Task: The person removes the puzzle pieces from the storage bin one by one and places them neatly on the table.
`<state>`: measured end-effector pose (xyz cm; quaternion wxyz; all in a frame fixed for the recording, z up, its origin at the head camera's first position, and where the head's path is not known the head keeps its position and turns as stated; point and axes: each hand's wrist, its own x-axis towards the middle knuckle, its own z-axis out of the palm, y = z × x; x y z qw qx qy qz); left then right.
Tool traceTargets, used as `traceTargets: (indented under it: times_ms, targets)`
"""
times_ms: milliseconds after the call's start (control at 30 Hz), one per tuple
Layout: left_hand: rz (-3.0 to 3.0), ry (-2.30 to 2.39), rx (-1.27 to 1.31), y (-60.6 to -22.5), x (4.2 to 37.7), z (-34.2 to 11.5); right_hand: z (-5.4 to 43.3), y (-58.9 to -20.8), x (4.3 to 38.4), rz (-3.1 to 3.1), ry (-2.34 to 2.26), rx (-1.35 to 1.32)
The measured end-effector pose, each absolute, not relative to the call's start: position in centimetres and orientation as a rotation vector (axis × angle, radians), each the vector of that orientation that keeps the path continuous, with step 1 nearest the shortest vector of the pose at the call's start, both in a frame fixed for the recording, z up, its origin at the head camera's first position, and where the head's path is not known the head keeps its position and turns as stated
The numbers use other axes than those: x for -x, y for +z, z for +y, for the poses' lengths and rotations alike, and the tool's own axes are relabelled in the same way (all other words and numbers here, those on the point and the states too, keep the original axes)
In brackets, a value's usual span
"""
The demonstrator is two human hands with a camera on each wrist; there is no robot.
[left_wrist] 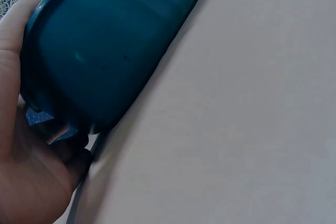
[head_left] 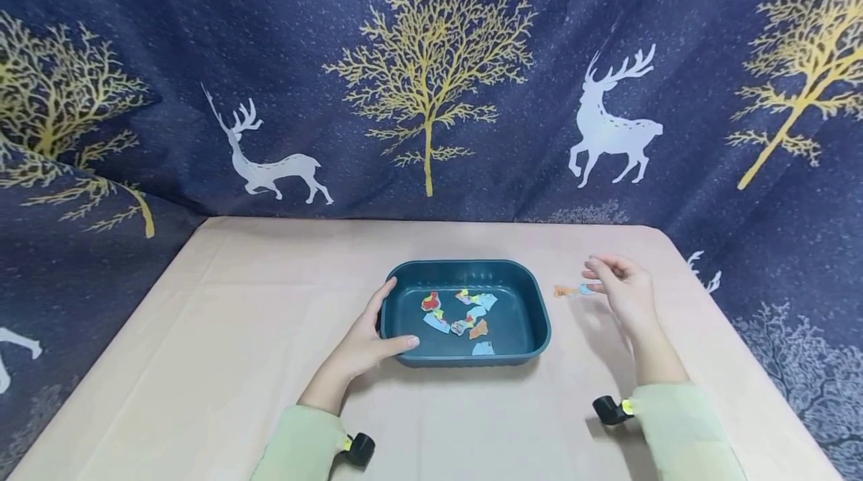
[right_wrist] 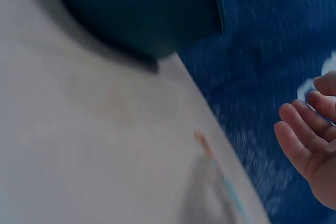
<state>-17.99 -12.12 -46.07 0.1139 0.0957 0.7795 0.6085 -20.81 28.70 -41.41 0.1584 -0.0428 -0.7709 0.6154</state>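
Observation:
My left hand (head_left: 367,339) grips the left end of a dark teal rectangular basin (head_left: 465,361); its thumb lies over the near rim and its fingers reach round the left side. In the left wrist view, the fingers bend against the basin's outer wall (left_wrist: 105,51). Several small, irregular colored pieces lie on the basin floor, among them a red one (head_left: 431,302) and an orange one (head_left: 479,329). To the basin's right, my right hand (head_left: 623,290) hovers over the table with loosely bent fingers, holding nothing visible. Under its fingertips lie an orange piece (head_left: 562,291) and a light blue piece (head_left: 585,289).
A pale pink cloth covers the table (head_left: 222,331). Behind it hangs a dark blue fabric backdrop (head_left: 283,54) with yellow trees and white deer. A small black camera (head_left: 610,410) is strapped at the right wrist, another (head_left: 360,449) at the left.

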Motion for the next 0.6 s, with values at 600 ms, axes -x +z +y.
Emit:
traceTargets:
  times_ms: [600]
  targets:
    - [2.264, 1.809, -0.270, -46.1, 17.9, -12.3, 20.6, -38.5, 21.2, -2.780, 1.479, -0.616]
